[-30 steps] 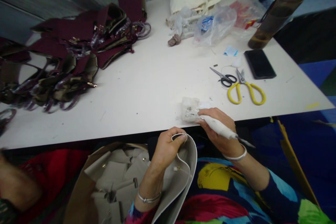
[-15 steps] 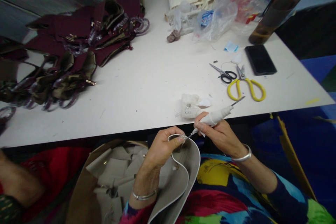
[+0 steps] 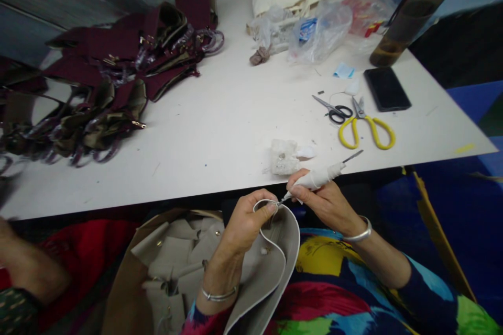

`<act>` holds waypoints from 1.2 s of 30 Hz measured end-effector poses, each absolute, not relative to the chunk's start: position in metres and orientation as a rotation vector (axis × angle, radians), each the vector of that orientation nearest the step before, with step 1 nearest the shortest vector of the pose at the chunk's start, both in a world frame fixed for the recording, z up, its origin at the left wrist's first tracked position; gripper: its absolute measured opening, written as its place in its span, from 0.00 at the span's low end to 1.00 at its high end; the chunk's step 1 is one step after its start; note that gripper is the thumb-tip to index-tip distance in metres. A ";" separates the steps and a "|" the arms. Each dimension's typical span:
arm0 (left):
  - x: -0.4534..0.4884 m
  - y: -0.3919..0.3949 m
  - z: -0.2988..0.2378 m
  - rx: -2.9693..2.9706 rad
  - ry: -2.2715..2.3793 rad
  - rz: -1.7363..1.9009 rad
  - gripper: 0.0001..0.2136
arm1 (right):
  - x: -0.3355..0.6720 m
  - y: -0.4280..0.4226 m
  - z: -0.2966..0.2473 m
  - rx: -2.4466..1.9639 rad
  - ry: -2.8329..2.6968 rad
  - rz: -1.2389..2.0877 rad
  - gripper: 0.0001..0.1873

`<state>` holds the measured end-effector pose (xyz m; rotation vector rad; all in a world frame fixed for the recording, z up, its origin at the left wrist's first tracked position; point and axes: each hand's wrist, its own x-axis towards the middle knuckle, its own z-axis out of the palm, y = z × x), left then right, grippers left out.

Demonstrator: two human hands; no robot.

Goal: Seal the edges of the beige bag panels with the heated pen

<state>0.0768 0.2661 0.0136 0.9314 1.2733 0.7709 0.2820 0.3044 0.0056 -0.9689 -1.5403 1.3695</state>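
Note:
My left hand pinches the top edge of a light grey bag piece, which hangs down over my lap with its two panels bowed apart. Held in my right hand is an awl whose handle is wrapped in white, with a thin metal rod sticking out of its upper end. Its lower tip meets the bag's edge beside my left thumb; whether it pierces the edge is too small to tell. A white block lies on the table just beyond my hands.
Yellow-handled scissors, small black-handled scissors and a phone lie on the table. Maroon bags are heaped at left. Beside my left arm stands a box of grey pieces. A co-worker's arm is at lower left.
The awl's tip has come slightly lower and closer to my left thumb at the bag's edge. My left hand keeps its pinch. The whole view has shifted a little.

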 end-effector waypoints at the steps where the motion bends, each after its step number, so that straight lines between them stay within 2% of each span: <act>1: 0.078 0.265 0.012 0.932 1.290 0.781 0.11 | 0.282 0.303 0.004 -0.960 -1.539 1.353 0.12; 5: 0.080 0.263 0.010 0.890 1.336 0.834 0.11 | 0.285 0.299 0.000 -0.868 -1.609 1.260 0.09; 12: 0.082 0.262 0.015 0.888 1.268 0.874 0.10 | 0.306 0.297 0.020 -0.575 -2.238 0.964 0.04; 15: 0.082 0.259 0.013 0.922 1.298 0.891 0.09 | 0.308 0.289 0.018 -0.665 -2.012 1.087 0.05; 18: 0.081 0.254 0.015 1.027 1.346 0.904 0.08 | 0.301 0.278 0.010 -0.862 -1.643 1.278 0.11; 21: 0.084 0.249 0.022 1.180 1.418 0.880 0.07 | 0.289 0.267 0.007 -1.010 -1.541 1.370 0.09; 26: 0.092 0.244 0.033 1.332 1.559 0.842 0.05 | 0.274 0.254 0.013 -1.115 -1.509 1.372 0.13; 36: 0.099 0.236 0.033 1.292 1.521 0.875 0.05 | 0.267 0.243 0.013 -1.138 -1.391 1.376 0.09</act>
